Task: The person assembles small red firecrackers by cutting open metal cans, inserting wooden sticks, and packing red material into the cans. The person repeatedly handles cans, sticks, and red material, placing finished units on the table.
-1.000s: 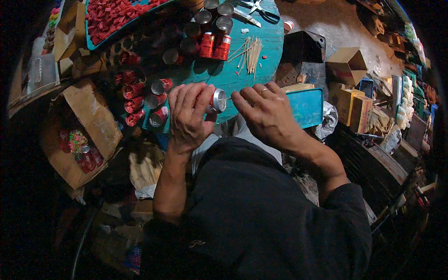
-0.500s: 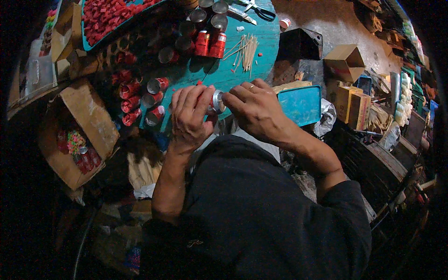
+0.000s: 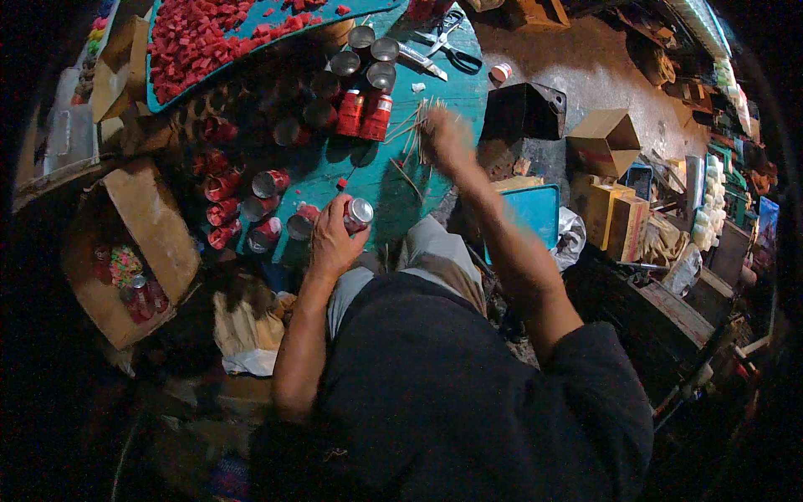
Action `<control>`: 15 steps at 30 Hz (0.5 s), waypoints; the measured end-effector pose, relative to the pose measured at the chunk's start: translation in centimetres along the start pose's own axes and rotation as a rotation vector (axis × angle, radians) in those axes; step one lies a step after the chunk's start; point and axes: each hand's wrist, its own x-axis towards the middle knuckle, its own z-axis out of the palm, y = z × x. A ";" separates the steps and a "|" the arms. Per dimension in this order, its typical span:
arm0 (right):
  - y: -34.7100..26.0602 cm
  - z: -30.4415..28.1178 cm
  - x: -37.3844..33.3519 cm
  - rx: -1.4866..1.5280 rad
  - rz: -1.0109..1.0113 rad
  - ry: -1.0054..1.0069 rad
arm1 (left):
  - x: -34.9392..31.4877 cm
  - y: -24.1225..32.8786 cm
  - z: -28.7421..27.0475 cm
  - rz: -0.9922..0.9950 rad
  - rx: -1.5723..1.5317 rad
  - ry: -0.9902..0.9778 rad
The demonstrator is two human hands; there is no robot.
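Note:
My left hand is wrapped round a red can, its silver end tilted up. A small red piece shows just above my left fingers; whether it is held or lies on the table, I cannot tell. My right hand is over the turquoise table, at a pile of thin wooden sticks. Motion smears its fingers, so their grip is hidden. Two red cans stand left of the sticks, and several open-topped cans are grouped behind them.
A blue-rimmed tray of red cubes lies at the far left. Scissors are at the back of the table. Several red cans lie on their sides at left, near an open cardboard box. A blue tray is at right.
My right hand has left the can's end and moved forward to the wooden sticks. My left hand keeps the can, now lower and with its silver end turned up.

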 end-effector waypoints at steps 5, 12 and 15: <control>14.4 0.2 12.3 -0.234 0.121 0.138 | 2.6 3.9 0.6 0.099 -0.088 0.050; 20.3 1.2 16.2 -0.169 -0.034 -0.071 | 4.4 5.9 0.2 0.156 -0.060 0.123; 13.6 -3.7 12.9 0.169 0.113 -0.051 | 4.4 6.9 -1.4 0.155 -0.052 0.131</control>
